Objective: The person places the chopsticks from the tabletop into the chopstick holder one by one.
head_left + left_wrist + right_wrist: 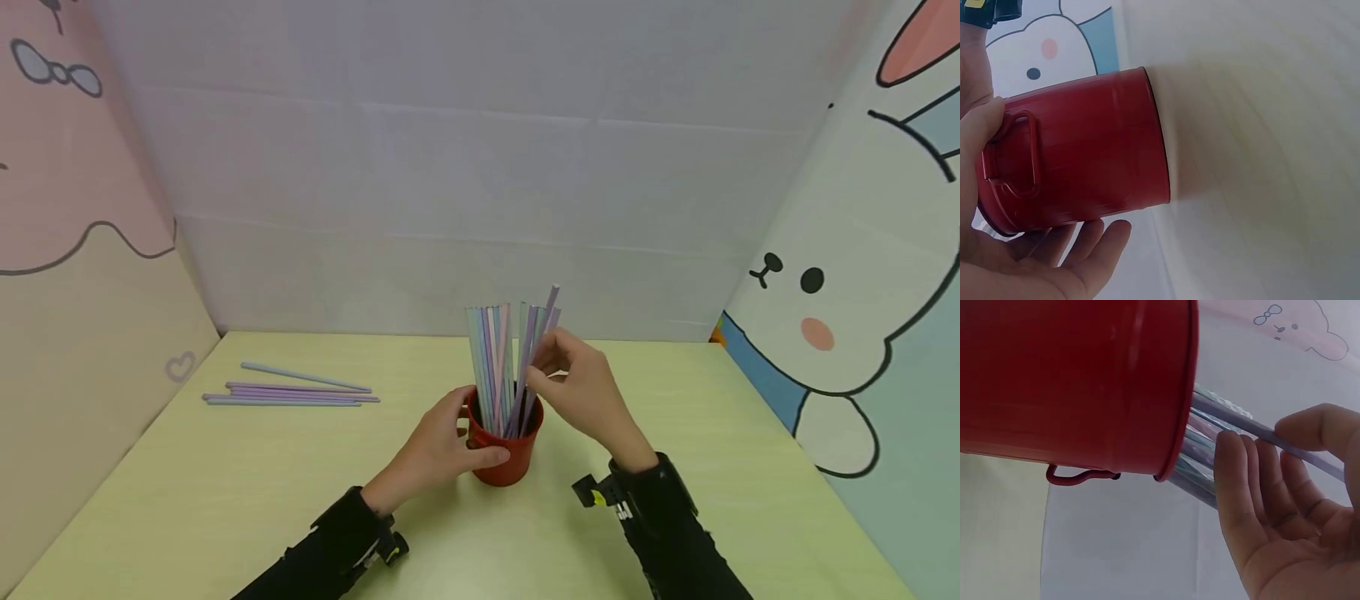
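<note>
Pale worktop, two hands at a red bucket of straws.
The left hand curves its grip round the bucket near the worktop's middle, thumb across the front; the right hand's grip pinches a lilac straw, its lower end inside the rim. Beside it lean pastel straws; well to the left lie loose lilac and blue straws.

A pale table is backed by a creased sheet; a heart is printed on the left wall, a cartoon face on the right wall.
</note>
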Available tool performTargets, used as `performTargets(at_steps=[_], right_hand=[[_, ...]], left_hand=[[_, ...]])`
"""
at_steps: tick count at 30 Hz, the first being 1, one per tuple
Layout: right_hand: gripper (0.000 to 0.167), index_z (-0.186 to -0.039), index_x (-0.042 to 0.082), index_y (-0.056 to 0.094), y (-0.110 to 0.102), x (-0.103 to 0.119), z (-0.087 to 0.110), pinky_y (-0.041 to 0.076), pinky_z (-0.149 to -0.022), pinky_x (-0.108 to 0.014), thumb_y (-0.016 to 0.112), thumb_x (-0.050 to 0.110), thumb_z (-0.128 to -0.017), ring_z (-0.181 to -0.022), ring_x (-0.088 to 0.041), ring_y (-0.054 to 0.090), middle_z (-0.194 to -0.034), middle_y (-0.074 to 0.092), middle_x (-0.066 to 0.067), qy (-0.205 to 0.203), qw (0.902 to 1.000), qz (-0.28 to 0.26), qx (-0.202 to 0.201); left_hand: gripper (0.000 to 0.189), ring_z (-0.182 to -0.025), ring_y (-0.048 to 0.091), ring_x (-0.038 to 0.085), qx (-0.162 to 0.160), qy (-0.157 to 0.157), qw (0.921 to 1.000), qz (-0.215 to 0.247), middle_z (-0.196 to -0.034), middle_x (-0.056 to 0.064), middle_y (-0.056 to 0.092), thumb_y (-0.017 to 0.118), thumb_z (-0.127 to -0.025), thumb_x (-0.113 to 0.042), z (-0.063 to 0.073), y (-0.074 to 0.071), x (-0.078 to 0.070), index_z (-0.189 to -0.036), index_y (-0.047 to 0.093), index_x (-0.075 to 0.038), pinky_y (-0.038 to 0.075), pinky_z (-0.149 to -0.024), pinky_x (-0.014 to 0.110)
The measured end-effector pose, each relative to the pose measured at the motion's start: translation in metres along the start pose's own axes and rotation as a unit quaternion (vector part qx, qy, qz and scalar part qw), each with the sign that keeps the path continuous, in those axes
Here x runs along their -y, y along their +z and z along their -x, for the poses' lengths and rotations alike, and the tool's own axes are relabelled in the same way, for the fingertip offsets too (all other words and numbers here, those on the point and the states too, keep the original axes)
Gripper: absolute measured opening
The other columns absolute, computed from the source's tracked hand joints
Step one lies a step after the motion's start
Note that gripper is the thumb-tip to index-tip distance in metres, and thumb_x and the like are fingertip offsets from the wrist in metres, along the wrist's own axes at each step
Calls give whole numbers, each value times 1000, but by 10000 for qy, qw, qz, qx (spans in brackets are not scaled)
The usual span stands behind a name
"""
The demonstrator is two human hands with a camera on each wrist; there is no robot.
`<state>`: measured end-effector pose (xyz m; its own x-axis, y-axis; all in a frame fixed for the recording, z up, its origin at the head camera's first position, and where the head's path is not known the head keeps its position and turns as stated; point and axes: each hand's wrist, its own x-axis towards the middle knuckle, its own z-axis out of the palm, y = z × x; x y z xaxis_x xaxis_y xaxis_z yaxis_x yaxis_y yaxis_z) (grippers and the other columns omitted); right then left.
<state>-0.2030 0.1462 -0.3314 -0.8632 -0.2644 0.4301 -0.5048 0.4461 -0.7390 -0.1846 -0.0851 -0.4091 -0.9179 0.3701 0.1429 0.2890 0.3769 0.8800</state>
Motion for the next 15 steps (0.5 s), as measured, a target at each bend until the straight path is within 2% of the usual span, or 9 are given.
performTargets(at_steps=[8, 15], right_hand=[[11, -100, 8, 68, 8, -5, 2, 60, -68, -28, 77, 8, -94, -80, -15, 68, -89, 72, -2, 174, 9972, 350, 645], [13, -94, 8, 69, 11, -3, 3, 59, -61, -25, 82, 8, -92, -69, -12, 64, -81, 70, -1, 46, 9961, 671, 574]], left_hand=[[92, -134, 58, 27, 68, 65, 9999, 110, -150, 5, 56, 91, -87, -31, 1, 0, -1, -160, 40, -13, 58, -104, 46], [91, -134, 59, 26, 99, 85, 9999, 84, -150, 6, 55, 91, -87, -30, 1, 0, 0, -160, 39, -13, 58, -104, 45]])
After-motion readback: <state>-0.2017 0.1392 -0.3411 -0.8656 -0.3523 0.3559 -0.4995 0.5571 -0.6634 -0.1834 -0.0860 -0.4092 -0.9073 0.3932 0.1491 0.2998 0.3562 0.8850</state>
